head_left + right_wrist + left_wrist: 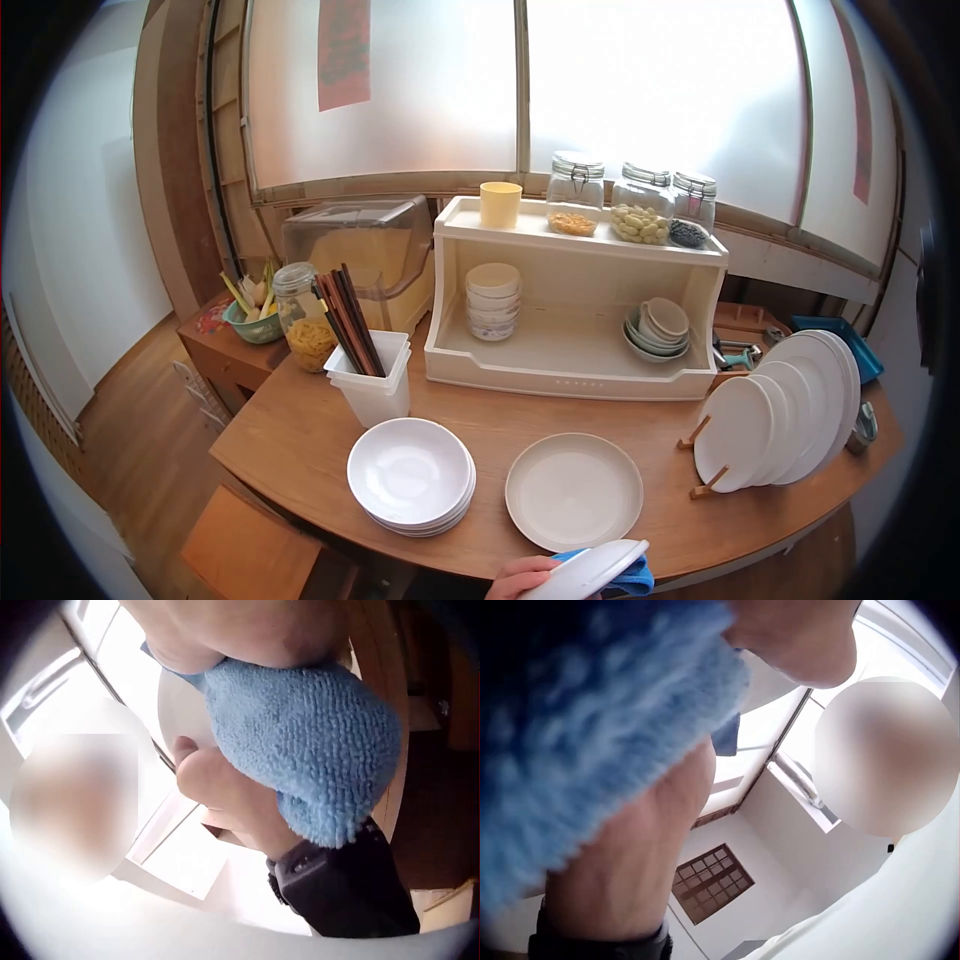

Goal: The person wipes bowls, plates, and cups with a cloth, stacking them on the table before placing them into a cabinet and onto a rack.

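Note:
At the near edge of the table in the head view, my left hand (522,577) grips a tilted white plate (590,570) by its left side. A blue cloth (635,577) shows behind and right of the plate. In the right wrist view my right hand (247,634) holds the bunched cloth (307,739) against the plate (180,712), and the left thumb lies on the rim. The right hand is hidden in the head view. Just beyond the hands, a beige plate (574,490) lies flat, with stacked white bowls (412,470) to its left.
Several white plates (735,430) stand in a wooden rack at right. A cream shelf (575,382) at the back holds stacked bowls (493,290), cups, a yellow cup (500,205) and glass jars (642,205). Chopsticks (350,320) stand in a white container (372,395) at left.

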A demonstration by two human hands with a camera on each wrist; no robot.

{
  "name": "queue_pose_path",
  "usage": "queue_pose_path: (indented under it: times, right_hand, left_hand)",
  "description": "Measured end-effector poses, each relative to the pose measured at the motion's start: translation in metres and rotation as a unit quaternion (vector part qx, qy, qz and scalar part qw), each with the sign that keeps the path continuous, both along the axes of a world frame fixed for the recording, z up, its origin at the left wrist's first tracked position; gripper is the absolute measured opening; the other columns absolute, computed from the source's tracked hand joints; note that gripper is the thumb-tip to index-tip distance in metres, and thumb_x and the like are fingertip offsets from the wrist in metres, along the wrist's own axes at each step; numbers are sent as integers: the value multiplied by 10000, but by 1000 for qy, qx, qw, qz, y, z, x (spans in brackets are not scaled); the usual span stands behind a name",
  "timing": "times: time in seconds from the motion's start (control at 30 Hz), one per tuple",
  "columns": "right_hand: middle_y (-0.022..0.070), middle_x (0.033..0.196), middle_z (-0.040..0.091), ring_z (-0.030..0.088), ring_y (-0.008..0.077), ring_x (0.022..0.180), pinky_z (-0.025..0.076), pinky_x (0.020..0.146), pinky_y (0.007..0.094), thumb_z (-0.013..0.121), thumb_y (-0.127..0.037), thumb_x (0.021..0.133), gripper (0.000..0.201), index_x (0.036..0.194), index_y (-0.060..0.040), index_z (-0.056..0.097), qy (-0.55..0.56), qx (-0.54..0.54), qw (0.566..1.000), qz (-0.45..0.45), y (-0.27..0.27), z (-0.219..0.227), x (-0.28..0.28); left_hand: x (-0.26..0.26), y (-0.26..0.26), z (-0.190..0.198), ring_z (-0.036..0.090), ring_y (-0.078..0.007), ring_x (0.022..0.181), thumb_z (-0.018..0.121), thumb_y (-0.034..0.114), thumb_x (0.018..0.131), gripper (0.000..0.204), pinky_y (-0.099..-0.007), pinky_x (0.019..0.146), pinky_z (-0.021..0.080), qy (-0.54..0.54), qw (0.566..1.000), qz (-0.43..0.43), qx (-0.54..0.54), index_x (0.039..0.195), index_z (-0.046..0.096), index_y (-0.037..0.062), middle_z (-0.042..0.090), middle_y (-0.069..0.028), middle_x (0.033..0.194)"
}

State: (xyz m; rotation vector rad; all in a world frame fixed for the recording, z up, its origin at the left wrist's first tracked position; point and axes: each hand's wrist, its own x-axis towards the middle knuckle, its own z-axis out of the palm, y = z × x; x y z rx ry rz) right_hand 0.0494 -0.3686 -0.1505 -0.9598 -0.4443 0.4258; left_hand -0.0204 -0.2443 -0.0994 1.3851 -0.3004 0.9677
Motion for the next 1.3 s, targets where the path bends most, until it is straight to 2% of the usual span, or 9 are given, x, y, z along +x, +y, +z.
queue_pose_path:
  times: [0.27, 0.37, 0.5, 0.7, 0.97, 1.03, 1.07, 1.17, 1.3]
  right_hand:
    - [181, 1098, 665, 643, 251, 1004, 507, 903, 356, 784, -208, 738, 456, 1092, 45, 647, -197, -102, 975, -21, -8, 105, 15]
    - [163, 1134, 648, 622, 243, 1044, 498, 922, 352, 746, -203, 771, 424, 1108, 27, 631, -289, -136, 947, -28, -9, 84, 11]
    - [58, 1189, 558, 543, 183, 1066, 440, 958, 345, 586, -194, 923, 393, 1268, -33, 487, 76, 3, 997, -21, 13, 10, 1]
    - [60, 1156, 575, 551, 184, 1031, 450, 903, 326, 580, -174, 924, 293, 1171, -20, 554, 122, -29, 992, -31, 5, -25, -14]
    - [174, 989, 632, 613, 213, 904, 465, 779, 290, 744, -7, 712, 138, 847, -24, 726, -312, -225, 907, -172, -12, 51, 17]
    - [154, 948, 642, 635, 225, 836, 498, 703, 302, 772, -13, 694, 187, 871, -49, 722, -384, -178, 906, -27, -12, 73, 20]
    - [117, 877, 650, 640, 220, 756, 522, 648, 308, 789, 8, 674, 229, 865, -93, 712, -117, -114, 985, 58, -3, 112, 10]
    - [121, 879, 650, 636, 196, 786, 539, 681, 313, 782, 25, 681, 222, 860, -64, 685, -266, -62, 962, -2, -8, 88, 19]
    - [89, 906, 606, 602, 165, 793, 541, 709, 307, 709, 108, 721, 198, 892, 42, 635, -164, -65, 978, -116, -19, 56, 39]
  left_hand:
    - [-3, 44, 24, 530, -325, 1099, 682, 377, 855, 657, -419, 915, 442, -55, 974, -195, 99, 1320, 421, -6, 490, -239, 1227]
    - [-4, 39, 26, 529, -342, 1085, 616, 410, 895, 625, -437, 924, 433, -57, 974, -164, 147, 1313, 418, -10, 488, -248, 1221]
    - [-4, -1, -7, 506, -345, 1115, 479, 438, 959, 559, -444, 946, 416, -8, 999, -11, -30, 1289, 408, -7, 471, -247, 1228]
    - [-3, 5, -21, 536, -343, 1073, 487, 436, 956, 589, -425, 907, 445, -15, 999, 27, 28, 1306, 395, -29, 488, -238, 1217]
    - [-15, 56, 32, 626, -336, 711, 546, 264, 941, 382, -361, 625, 509, 101, 916, 138, 364, 1116, 589, -72, 632, -194, 871]
    - [-14, 60, 31, 626, -342, 650, 562, 189, 929, 333, -369, 578, 506, 36, 929, 208, 303, 1129, 578, -77, 646, -180, 829]
    - [-17, 63, 32, 626, -342, 650, 562, 189, 929, 333, -369, 578, 506, 39, 928, 209, 306, 1129, 578, -77, 646, -180, 829]
    - [-34, 74, 48, 639, -339, 729, 528, 162, 945, 280, -374, 645, 506, 149, 913, 270, 267, 1117, 565, -57, 643, -215, 874]
    - [-51, 106, 54, 593, -253, 961, 473, 235, 985, 387, -354, 845, 461, 227, 896, 354, 140, 1238, 492, -57, 614, -189, 1081]
